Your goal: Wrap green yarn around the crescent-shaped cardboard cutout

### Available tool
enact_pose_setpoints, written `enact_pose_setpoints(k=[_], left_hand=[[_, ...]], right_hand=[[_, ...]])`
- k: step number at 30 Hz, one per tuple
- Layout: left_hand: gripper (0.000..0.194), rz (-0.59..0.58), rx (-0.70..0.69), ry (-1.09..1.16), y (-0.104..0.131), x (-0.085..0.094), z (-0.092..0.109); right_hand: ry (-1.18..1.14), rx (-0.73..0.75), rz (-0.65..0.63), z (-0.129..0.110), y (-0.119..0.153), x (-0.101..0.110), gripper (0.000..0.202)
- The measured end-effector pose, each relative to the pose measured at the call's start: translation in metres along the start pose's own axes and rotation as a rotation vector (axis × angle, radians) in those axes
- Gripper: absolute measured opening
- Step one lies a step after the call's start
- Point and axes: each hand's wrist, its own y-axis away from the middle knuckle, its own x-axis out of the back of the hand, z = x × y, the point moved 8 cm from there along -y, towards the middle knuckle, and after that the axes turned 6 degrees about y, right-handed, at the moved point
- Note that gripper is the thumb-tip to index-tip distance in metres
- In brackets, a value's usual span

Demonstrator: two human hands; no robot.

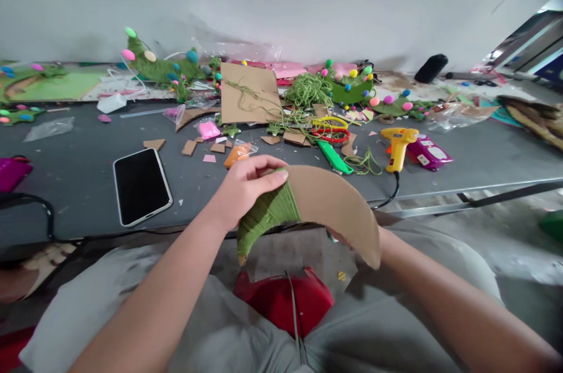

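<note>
A crescent-shaped piece of cardboard (334, 194) is up over my lap, in front of the table edge. Green yarn (268, 214) is wound closely around its left part, with a bare tip at the lower left end. My left hand (246, 188) grips the upper edge where the winding stops, thumb on the near face and fingers behind. My right forearm (426, 273) reaches in behind the bare right end. The cardboard covers nearly all of my right hand, so its fingers are hidden.
On the grey table lie a phone (143, 186), a yellow glue gun (399, 147), a green cutter (334, 156), red-handled scissors (331, 135) and cardboard scraps. Behind them sit a tangle of green yarn (308, 90), a cardboard sheet (248, 82) and finished crescents with pompoms (165, 65).
</note>
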Motion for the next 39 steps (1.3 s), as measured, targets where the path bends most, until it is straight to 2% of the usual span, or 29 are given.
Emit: enact_pose_setpoints(k=[3, 6, 11, 16, 20, 25, 30, 33, 39], left_hand=[[0.023, -0.226, 0.094, -0.211, 0.006, -0.019, -0.007], [0.021, -0.344, 0.085, -0.418, 0.009, -0.029, -0.011], [0.024, -0.370, 0.067, -0.583, 0.006, -0.031, -0.021], [0.022, -0.401, 0.061, -0.581, 0.006, -0.034, -0.028], [0.019, -0.302, 0.021, -0.550, 0.001, -0.032, -0.022], [0.020, -0.089, -0.112, -0.540, -0.004, -0.023, -0.003], [0.028, 0.149, -0.133, -0.363, -0.007, 0.003, 0.002], [0.031, 0.255, -0.179, -0.211, -0.006, 0.017, 0.001], [0.033, 0.340, -0.249, -0.097, -0.003, 0.024, 0.006]], right_hand=[[-0.230, 0.073, -0.136, 0.008, -0.005, -0.006, 0.017], [-0.434, 0.047, -0.229, 0.018, -0.008, -0.012, 0.017], [-0.440, 0.023, -0.261, 0.023, -0.010, -0.021, 0.022], [-0.401, -0.027, -0.262, 0.023, -0.009, -0.016, 0.022], [-0.336, -0.065, -0.230, 0.015, -0.007, -0.002, 0.023], [-0.240, -0.068, -0.193, -0.003, 0.001, 0.015, 0.027], [-0.231, -0.183, -0.343, -0.008, 0.011, 0.006, 0.029], [-0.307, -0.240, -0.367, -0.007, 0.012, 0.000, 0.026], [-0.474, -0.345, -0.346, 0.000, 0.013, -0.010, 0.021]])
